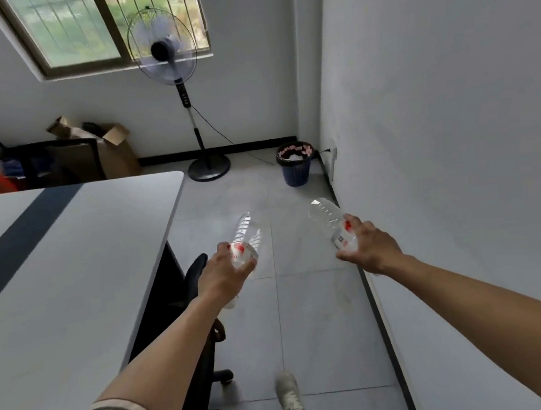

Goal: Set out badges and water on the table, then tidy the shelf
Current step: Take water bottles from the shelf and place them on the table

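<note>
over the tiled floor, right of the white table (pixel 76 245): left hand (pixel 226 271) wrapped around a clear water bottle (pixel 246 237), right hand (pixel 368 246) wrapped around a second bottle (pixel 329 218). both held out in the air, clear of the table. fan (pixel 165 45) and bin (pixel 295 164) by the far wall.

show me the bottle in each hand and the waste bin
left-hand bottle (pixel 248 230): head view, clear ribbed body beyond the label
right-hand bottle (pixel 325 214): head view, clear body beyond the label
waste bin (pixel 296 172): head view, dark outer wall
</note>
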Demonstrator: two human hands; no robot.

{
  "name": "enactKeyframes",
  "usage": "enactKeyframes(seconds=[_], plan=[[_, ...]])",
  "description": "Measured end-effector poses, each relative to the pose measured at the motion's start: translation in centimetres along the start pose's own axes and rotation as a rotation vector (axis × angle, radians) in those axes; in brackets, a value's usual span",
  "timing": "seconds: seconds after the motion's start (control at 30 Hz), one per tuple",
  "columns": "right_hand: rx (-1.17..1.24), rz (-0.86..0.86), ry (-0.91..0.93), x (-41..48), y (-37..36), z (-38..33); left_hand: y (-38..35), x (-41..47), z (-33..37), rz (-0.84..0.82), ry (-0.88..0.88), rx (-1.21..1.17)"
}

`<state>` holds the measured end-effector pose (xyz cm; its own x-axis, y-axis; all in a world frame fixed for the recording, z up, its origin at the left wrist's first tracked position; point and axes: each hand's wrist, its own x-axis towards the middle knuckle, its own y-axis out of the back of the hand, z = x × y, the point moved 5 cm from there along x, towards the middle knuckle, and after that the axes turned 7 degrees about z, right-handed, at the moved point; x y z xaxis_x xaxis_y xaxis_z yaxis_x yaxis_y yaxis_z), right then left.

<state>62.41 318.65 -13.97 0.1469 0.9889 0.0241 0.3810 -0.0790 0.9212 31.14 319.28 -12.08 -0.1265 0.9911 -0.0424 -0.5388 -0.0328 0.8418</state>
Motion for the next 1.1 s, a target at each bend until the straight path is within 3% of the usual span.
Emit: enactKeyframes(seconds=[0.5, 0.9, 1.1], plan=[[-0.014, 0.000, -0.127, 38.4, -1.3, 2.5, -5.5, 40.2, 12.2, -0.084, -0.064, -0.009], [0.027, -0.073, -0.118, 73.6, -2.7, 7.1, -13.0, 69.1, 22.0, -0.081, 0.021, -0.052], [0.019, -0.163, -0.081, 87.5, -5.1, 5.9, -14.6, 80.7, 22.3, -0.073, 0.100, -0.042]])
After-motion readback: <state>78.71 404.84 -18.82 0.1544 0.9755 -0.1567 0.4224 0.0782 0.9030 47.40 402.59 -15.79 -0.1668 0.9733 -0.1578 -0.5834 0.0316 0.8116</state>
